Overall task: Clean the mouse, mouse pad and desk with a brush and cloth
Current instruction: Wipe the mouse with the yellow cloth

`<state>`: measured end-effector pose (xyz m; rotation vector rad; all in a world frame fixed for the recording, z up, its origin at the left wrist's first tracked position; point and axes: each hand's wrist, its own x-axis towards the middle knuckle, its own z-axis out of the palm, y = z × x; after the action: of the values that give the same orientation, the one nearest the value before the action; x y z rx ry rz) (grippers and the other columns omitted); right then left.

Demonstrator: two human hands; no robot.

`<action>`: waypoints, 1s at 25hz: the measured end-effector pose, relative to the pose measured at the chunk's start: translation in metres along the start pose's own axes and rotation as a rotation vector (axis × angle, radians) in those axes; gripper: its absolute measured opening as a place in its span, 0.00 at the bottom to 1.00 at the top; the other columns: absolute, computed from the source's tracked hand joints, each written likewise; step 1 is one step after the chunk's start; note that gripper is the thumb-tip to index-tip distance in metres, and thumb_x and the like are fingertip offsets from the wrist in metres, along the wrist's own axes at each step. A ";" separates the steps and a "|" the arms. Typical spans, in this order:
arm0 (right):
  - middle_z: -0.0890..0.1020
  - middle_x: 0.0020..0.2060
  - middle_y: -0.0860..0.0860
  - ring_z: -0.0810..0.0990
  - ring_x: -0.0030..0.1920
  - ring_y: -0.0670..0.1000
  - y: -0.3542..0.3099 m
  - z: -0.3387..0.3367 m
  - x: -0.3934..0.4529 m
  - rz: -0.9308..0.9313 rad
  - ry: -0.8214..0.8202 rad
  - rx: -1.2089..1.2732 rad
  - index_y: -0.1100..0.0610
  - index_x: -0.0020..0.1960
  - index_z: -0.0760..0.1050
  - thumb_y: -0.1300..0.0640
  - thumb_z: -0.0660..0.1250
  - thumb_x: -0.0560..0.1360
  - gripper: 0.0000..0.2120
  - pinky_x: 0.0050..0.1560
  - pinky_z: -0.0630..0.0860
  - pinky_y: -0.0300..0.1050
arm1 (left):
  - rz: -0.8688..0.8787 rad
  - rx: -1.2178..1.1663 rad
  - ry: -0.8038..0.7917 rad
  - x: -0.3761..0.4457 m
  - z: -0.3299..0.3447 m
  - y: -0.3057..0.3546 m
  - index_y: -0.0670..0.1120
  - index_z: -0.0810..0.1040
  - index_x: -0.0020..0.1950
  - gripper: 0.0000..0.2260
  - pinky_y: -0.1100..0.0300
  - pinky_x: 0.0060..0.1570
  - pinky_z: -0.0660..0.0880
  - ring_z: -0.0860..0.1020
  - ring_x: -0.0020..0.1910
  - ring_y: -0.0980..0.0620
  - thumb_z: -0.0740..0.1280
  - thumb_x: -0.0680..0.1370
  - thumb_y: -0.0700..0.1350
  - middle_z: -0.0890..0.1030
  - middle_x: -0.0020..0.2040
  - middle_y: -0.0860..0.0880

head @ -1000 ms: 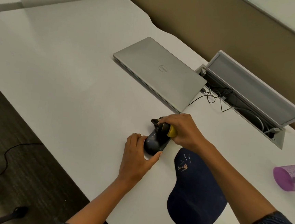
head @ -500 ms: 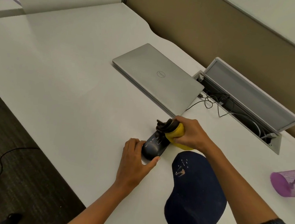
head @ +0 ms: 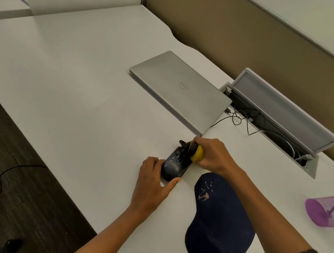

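A black mouse lies on the white desk, left of the dark blue mouse pad. My left hand holds the mouse's near end between thumb and fingers. My right hand grips a brush with a yellow handle and dark bristles. The bristles rest on the far end of the mouse. No cloth is in view.
A closed silver laptop lies behind the mouse. An open cable hatch with wires sits at the desk's back right. A purple mesh cup lies on its side at the right. The desk's front edge drops to dark carpet with a cable.
The brush has shifted back and forth along the mouse's far end. My left hand has stayed on the mouse. The camera view has tilted slightly.
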<state>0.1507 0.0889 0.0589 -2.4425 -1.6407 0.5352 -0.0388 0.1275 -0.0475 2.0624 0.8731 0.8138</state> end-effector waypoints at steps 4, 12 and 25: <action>0.82 0.46 0.52 0.78 0.47 0.52 -0.020 0.005 -0.015 -0.148 0.010 -0.076 0.52 0.53 0.76 0.60 0.73 0.65 0.18 0.56 0.74 0.46 | -0.009 -0.003 -0.011 0.000 0.000 0.000 0.43 0.74 0.57 0.24 0.68 0.49 0.68 0.68 0.51 0.56 0.69 0.69 0.58 0.73 0.52 0.47; 0.80 0.44 0.53 0.78 0.47 0.55 -0.003 -0.005 0.005 -0.009 -0.014 -0.045 0.52 0.52 0.74 0.59 0.74 0.64 0.18 0.44 0.78 0.51 | -0.012 0.005 -0.004 0.000 -0.001 0.000 0.43 0.75 0.57 0.26 0.64 0.48 0.72 0.69 0.51 0.53 0.70 0.69 0.61 0.72 0.52 0.47; 0.81 0.43 0.52 0.79 0.45 0.55 -0.009 -0.004 -0.003 -0.105 -0.050 -0.040 0.52 0.51 0.74 0.60 0.73 0.65 0.16 0.44 0.78 0.52 | 0.010 0.041 -0.012 0.000 -0.001 0.002 0.43 0.74 0.58 0.27 0.64 0.49 0.72 0.71 0.50 0.52 0.63 0.71 0.63 0.73 0.51 0.47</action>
<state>0.1436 0.0901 0.0661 -2.3729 -1.8046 0.5576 -0.0391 0.1275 -0.0452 2.1067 0.8796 0.7940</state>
